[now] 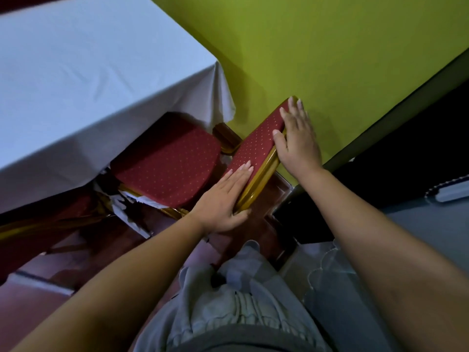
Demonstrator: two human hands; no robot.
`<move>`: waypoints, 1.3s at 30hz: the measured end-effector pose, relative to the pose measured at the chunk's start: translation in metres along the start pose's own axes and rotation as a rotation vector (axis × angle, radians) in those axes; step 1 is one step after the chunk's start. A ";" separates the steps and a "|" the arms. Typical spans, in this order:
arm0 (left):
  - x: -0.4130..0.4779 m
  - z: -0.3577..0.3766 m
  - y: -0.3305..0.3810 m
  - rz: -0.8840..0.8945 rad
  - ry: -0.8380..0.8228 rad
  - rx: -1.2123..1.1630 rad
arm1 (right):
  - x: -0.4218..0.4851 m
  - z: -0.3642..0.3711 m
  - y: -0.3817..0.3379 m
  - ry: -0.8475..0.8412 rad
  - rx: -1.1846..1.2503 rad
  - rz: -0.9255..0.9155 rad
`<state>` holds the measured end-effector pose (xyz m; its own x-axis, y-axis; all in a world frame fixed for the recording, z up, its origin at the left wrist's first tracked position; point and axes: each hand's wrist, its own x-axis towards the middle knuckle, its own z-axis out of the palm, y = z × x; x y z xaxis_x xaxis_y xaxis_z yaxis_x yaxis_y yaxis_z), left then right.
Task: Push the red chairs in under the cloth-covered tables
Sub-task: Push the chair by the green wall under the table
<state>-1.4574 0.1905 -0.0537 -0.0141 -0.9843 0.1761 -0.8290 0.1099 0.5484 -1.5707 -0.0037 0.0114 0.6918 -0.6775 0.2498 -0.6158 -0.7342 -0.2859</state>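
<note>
Chair (165, 163) is parked with its seat partly under the counter (88, 72), right by the green wall (330, 47). We've got left hand (223, 199) and right hand (297, 138) flat on its backrest, fingers straight, not really gripping.

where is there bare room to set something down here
White tablecloth top is bare up to its draped corner; red seat too. Crowded: backrest, pressed by left hand and right hand, close to green wall.

Yellow-green wall (330, 47) far right, dark skirting strip (406, 105) along its foot, red-brown floor tiles (38, 306) near left, torn pale wrapping (127, 200) left of centre, grey drawstring shorts (241, 301) nearest.
</note>
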 end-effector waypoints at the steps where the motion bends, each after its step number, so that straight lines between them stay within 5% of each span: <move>1: 0.001 0.002 0.003 -0.020 0.016 -0.017 | 0.001 0.000 -0.001 0.009 -0.012 0.026; 14: 0.033 0.012 0.035 -0.097 0.164 0.011 | -0.004 0.001 0.005 -0.026 -0.011 0.037; 29: -0.064 -0.037 0.002 -0.114 0.161 0.132 | -0.007 0.008 -0.029 -0.130 0.203 -0.070; 35: -0.114 -0.055 -0.017 -0.207 0.259 0.197 | -0.013 0.024 -0.073 -0.140 0.244 -0.201; 39: -0.125 -0.062 -0.014 -0.421 0.302 0.183 | -0.020 0.032 -0.088 -0.108 0.274 -0.206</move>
<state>-1.4094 0.3208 -0.0324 0.4785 -0.8517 0.2137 -0.8124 -0.3371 0.4758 -1.5187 0.0759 0.0013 0.8355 -0.4975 0.2332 -0.3458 -0.8059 -0.4805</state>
